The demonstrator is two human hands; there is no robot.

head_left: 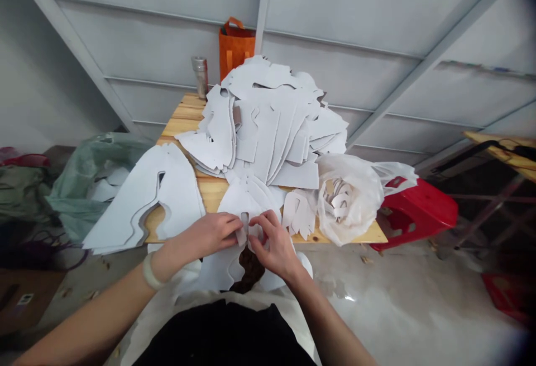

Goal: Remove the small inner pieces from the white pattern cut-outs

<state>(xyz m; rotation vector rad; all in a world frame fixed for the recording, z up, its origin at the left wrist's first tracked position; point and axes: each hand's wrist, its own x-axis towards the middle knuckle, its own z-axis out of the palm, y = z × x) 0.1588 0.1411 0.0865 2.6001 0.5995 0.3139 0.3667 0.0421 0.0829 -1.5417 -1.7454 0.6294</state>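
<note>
A white cut-out sheet piece lies over the table's front edge, its lower part hanging toward my lap. Where it splits around a narrow slot, my left hand pinches the left edge and my right hand pinches the right edge. The fingertips of both hands are close together at the slot. Dark brown material shows through the opening below them. Beside my right hand is a small stack of pale cut pieces. To the left, layered U-shaped white pieces overhang the table edge.
A large heap of white cut pieces covers much of the wooden table. Behind it stand an orange bag and a bottle. A plastic bag of scraps, red stool and green bag flank the front.
</note>
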